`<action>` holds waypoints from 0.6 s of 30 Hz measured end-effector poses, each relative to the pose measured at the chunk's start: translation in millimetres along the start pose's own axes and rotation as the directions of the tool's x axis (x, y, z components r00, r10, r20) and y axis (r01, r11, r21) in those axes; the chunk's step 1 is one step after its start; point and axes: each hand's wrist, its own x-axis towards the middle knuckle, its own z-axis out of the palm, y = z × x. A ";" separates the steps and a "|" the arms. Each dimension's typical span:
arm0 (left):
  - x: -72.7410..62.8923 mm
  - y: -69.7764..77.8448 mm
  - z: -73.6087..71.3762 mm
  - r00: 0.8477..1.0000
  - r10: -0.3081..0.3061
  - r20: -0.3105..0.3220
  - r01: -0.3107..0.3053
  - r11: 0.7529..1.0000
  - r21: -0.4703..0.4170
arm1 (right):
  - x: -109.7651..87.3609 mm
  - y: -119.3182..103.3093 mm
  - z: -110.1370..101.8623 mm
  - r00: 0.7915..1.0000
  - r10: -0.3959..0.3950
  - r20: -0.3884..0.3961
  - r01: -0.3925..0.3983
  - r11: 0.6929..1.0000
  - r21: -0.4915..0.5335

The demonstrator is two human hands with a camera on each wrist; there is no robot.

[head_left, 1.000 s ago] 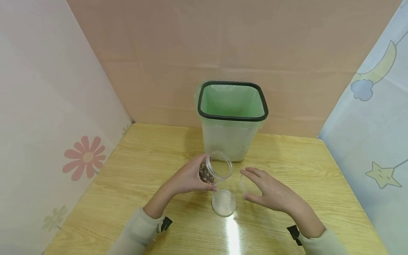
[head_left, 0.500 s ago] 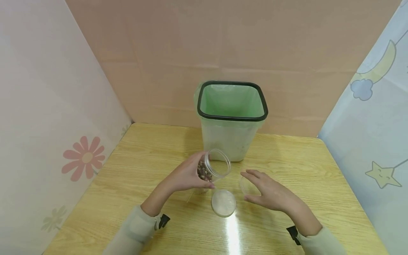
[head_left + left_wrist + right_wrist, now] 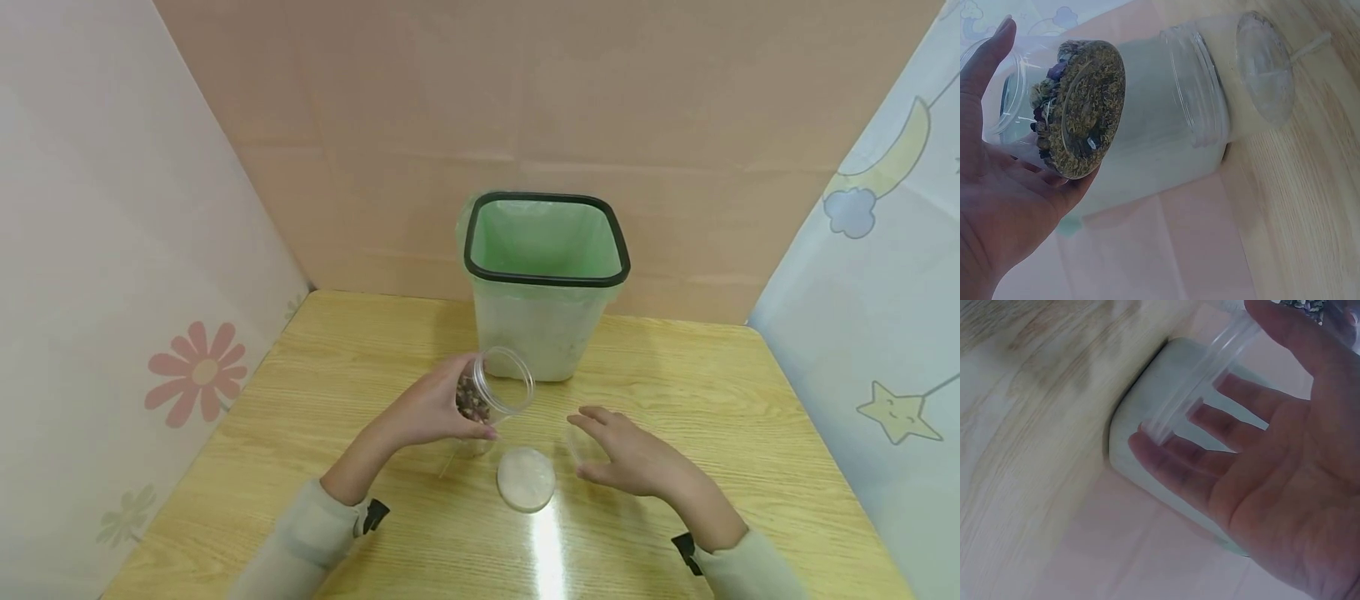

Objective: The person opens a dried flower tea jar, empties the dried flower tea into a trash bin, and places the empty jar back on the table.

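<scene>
My left hand (image 3: 435, 404) grips a clear jar (image 3: 1091, 112) part filled with dried flowers and herbs. The jar is tipped on its side, its uncovered mouth facing right in the head view. Beneath this hand stands a second clear jar (image 3: 1200, 87) with a threaded rim, mostly hidden by the hand in the head view. A thin pale stick (image 3: 447, 462) shows beside its base. To the right, my right hand (image 3: 630, 454) pinches a clear round lid (image 3: 1204, 375) on edge between thumb and fingertips. Between the hands, a whitish disc (image 3: 527, 479) lies flat on the table.
Behind the hands, a bin (image 3: 536, 333) with a green liner and a black rim ring (image 3: 547, 281) stands on the wooden table (image 3: 360, 350). A peach backdrop closes off the far side, with patterned sheets at left and right.
My left hand has drifted a little to the left with the tipped jar. My right hand and its lid have stayed nearly in place.
</scene>
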 end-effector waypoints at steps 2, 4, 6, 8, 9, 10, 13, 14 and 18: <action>0.1 -0.6 -1.7 1.000 0.009 -0.003 -0.009 1.000 0.007 | 0.9 0.6 1.1 1.000 0.004 0.013 -0.004 1.000 0.005; 0.3 -1.0 -3.3 1.000 0.020 -0.007 -0.019 1.000 0.017 | 1.5 1.1 2.3 1.000 0.011 0.026 -0.012 1.000 0.009; 0.4 -1.3 -4.8 1.000 0.025 -0.014 -0.025 0.999 0.028 | 2.2 1.2 3.0 0.999 0.012 0.036 -0.012 1.000 0.005; 0.2 -1.5 -6.2 1.000 0.025 -0.016 -0.025 0.999 0.031 | 2.9 1.2 3.7 0.999 0.016 0.047 -0.016 1.000 0.002; 0.2 -1.6 -7.0 1.000 0.025 -0.016 -0.025 0.999 0.029 | 3.3 1.2 4.2 0.998 0.022 0.054 -0.022 1.000 -0.001; 0.3 -1.6 -7.7 1.000 0.028 -0.014 -0.028 0.999 0.025 | 3.7 1.2 4.7 0.998 0.023 0.061 -0.022 1.000 -0.003; 0.7 -2.0 -9.7 0.999 0.036 -0.013 -0.036 0.999 0.015 | 4.9 1.3 6.9 0.996 0.036 0.085 -0.036 0.999 -0.003; 1.0 -2.0 -10.3 0.999 0.038 -0.013 -0.038 0.999 0.012 | 5.1 1.1 7.6 0.995 0.042 0.094 -0.042 0.999 -0.003; 1.2 -1.3 -13.0 0.999 0.040 -0.015 -0.040 0.999 0.009 | 5.3 0.9 9.5 0.992 0.050 0.116 -0.050 0.999 0.001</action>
